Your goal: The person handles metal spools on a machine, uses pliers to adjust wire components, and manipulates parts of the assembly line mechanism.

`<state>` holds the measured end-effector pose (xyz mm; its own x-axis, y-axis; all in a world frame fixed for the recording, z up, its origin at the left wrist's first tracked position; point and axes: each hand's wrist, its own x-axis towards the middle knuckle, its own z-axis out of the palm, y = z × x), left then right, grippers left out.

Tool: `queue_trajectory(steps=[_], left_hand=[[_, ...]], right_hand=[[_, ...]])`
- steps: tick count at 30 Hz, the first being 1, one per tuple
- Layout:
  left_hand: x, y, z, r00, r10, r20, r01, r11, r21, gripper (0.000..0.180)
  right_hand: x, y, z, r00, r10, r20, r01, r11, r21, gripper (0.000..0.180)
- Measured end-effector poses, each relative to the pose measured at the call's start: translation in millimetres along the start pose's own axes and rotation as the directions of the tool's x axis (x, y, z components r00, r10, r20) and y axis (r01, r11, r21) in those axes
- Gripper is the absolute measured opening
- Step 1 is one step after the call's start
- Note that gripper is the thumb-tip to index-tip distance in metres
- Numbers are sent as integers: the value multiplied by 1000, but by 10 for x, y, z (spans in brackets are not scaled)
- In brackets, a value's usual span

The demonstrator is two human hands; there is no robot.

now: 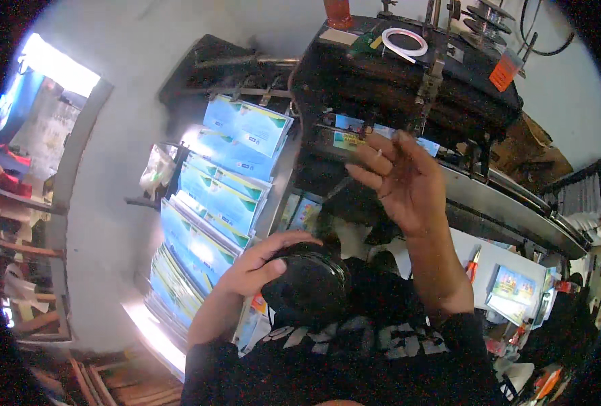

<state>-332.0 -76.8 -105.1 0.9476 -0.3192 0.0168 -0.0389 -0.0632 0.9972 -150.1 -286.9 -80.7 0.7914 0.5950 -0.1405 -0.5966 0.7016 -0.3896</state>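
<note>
Black round object (307,287) before person's dark shirt (368,362); left grip (263,262) wrapped around it. Right grip (409,183) half-curled, unclear whether pinching. Orange packet (505,71) at machine top's (361,68) right edge.

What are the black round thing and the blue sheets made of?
Black round thing: perhaps plastic, with a shiny rim, though painted metal is possible. Blue sheets: probably glossy paper or thin card, judging by layered edges and bright glare.

The place looks like a small print workshop. A dark machine (354,81) fitted with metal rods stands beside slanted stacks of blue printed sheets (202,186), and colourful prints (517,284) lie on a white table (486,254).
</note>
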Motion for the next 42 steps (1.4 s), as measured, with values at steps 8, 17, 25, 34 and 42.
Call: queue_trajectory(steps=[8,17,25,34,42], left_hand=[[186,44,22,999,-34,26,30,989,144,48],[545,105,82,976,-87,198,54,984,170,35],[1045,350,232,887,19,462,-178,936,303,32],[945,152,165,972,-50,231,22,992,121,40],[843,43,-88,949,-237,206,253,966,-54,46]], right_hand=[[-129,-212,-504,916,-384,-118,356,912,-206,13],[-999,-726,-99,720,-442,534,149,-654,-742,53],[-559,-588,-628,772,281,570,628,-194,-754,47],[-581,-727,-698,945,292,145,143,25,-989,32],[-1400,-1478,-916,935,-334,-120,-129,-5,-992,14]])
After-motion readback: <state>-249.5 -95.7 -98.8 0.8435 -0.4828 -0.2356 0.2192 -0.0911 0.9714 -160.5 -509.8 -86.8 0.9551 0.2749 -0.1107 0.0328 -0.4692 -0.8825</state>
